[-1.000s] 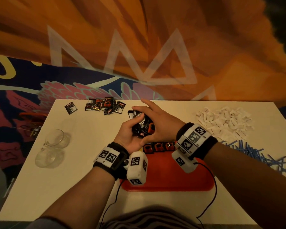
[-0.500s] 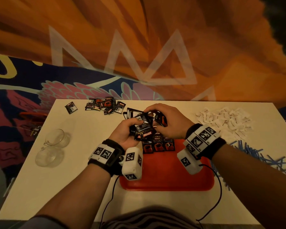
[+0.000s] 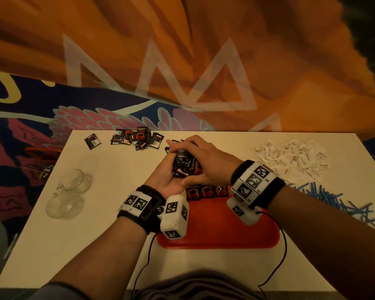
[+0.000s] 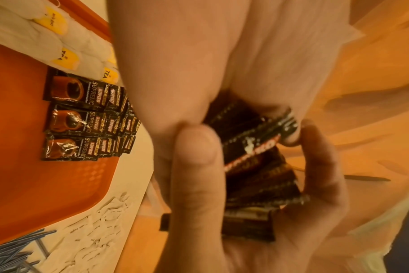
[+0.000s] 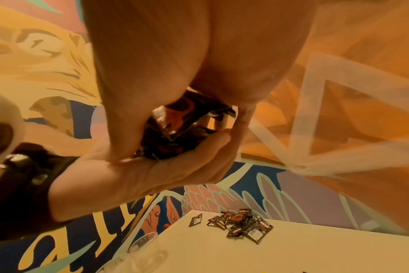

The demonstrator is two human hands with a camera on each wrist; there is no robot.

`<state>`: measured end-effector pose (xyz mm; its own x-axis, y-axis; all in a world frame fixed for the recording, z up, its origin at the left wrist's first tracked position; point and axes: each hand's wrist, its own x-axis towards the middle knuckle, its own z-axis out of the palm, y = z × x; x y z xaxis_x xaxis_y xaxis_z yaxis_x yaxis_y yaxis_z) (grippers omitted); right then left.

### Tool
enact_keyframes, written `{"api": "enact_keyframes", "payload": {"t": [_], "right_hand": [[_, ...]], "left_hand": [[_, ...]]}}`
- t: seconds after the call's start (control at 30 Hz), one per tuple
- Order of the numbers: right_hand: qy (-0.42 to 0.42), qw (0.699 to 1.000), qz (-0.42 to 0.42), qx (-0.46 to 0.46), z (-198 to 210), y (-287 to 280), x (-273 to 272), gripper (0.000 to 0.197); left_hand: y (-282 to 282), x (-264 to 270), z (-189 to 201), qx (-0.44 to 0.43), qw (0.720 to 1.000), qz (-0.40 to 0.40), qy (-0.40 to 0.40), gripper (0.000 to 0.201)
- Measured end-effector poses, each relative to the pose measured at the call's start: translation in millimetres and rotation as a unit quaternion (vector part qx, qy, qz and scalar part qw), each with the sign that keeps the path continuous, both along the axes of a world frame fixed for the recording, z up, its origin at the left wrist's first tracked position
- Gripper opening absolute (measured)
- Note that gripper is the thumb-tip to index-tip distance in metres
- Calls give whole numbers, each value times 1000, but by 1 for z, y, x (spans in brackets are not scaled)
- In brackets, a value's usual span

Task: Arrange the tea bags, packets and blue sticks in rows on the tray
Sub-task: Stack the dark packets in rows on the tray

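Observation:
My left hand point(image 3: 168, 172) cups a stack of black coffee packets point(image 3: 183, 167) just beyond the far edge of the red tray point(image 3: 214, 230). My right hand point(image 3: 196, 151) lies over the stack, its fingers curled round the top packets. In the left wrist view the held stack point(image 4: 257, 166) fans between thumb and fingers. Rows of coffee packets point(image 4: 82, 120) and tea bags with yellow tags point(image 4: 65, 55) lie on the tray point(image 4: 23, 166). In the right wrist view both hands close round the bundle point(image 5: 182, 129).
Loose coffee packets point(image 3: 136, 138) lie at the table's back left. A pile of white packets point(image 3: 290, 156) and scattered blue sticks point(image 3: 338, 200) are on the right. Two glass cups point(image 3: 71, 182) stand at the left. Wrist cables trail over the front edge.
Half a second ago my right hand was off to the right of the stack with a packet. It has come back on top of the stack. The left hand kept holding.

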<state>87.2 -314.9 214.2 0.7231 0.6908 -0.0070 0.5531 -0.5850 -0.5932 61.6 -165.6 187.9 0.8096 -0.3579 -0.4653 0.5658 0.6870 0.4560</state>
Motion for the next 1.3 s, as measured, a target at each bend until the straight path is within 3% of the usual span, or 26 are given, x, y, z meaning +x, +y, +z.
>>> {"api": "enact_keyframes", "payload": {"t": [0.1,0.2,0.43,0.53,0.67,0.77,0.9,1.03,1.17,1.3], "right_hand": [[10,1000,0,15,1,3,1,89],[9,1000,2,11,2,6,5,107],[28,1000,8,-9,9,2,5,80],[15,1000,-9,-3,8,6,2,72],[32,999,-16,-3,6,9,-2,90],[31,999,-35,-2,10,8,-5,93],[32,999,-21,-8,16,7,-9,103],[33,999,-23,-14,17,9,-13,114],[17,997,-19,-79,17,11,-11,122],[27,995,-8,-97,10,11,-10,137]], "left_hand": [[2,-2,1,6,1000,-10,-10,48],[4,-4,-2,51,997,-40,-43,51],[8,-9,-11,-1,993,-84,-85,62],[5,-9,-10,-5,994,-93,-51,77],[3,-9,-8,-2,995,-90,-36,87],[5,-11,-9,-16,995,-96,-37,71],[0,-10,4,-5,999,-47,-23,41],[-3,-10,6,-9,999,-30,-22,35],[2,-12,2,-26,995,-76,-58,47],[6,-13,-1,-9,990,-124,-72,42]]}}
